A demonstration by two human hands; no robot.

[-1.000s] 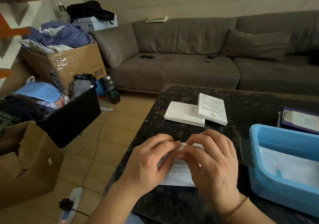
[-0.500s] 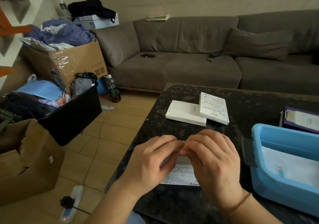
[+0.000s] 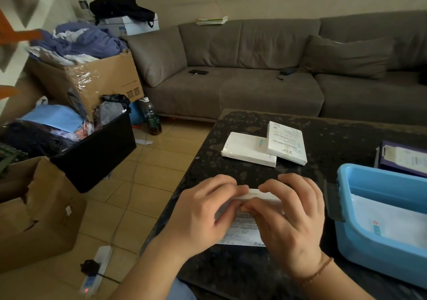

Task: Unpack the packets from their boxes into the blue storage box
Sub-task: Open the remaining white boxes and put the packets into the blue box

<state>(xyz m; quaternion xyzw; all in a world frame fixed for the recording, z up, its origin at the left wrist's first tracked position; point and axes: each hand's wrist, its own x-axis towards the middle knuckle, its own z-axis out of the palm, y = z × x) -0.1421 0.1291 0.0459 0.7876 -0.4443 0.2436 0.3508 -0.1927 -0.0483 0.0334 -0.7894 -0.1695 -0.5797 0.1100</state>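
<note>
Both hands [image 3: 249, 209] gripping white box [image 3: 242, 230], apparently prying its flap; could tear packet inside, or knock blue storage box [image 3: 369, 251] at three o'clock.

— How much of the white box [image 3: 245, 228] are you seeing?

— Little: your left hand [image 3: 203, 216] and right hand [image 3: 288, 221] are covering most of it, and its print is reading too small to make out.

— And the blue storage box [image 3: 360, 207]?

— The picture's right edge is cutting it off, along with the white packet [image 3: 397, 225] lying inside and the purple box [image 3: 402, 158] behind it.

— The two boxes farther back?

— The printed box [image 3: 286, 142] is hiding a corner of the plain white one [image 3: 247, 149].
</note>
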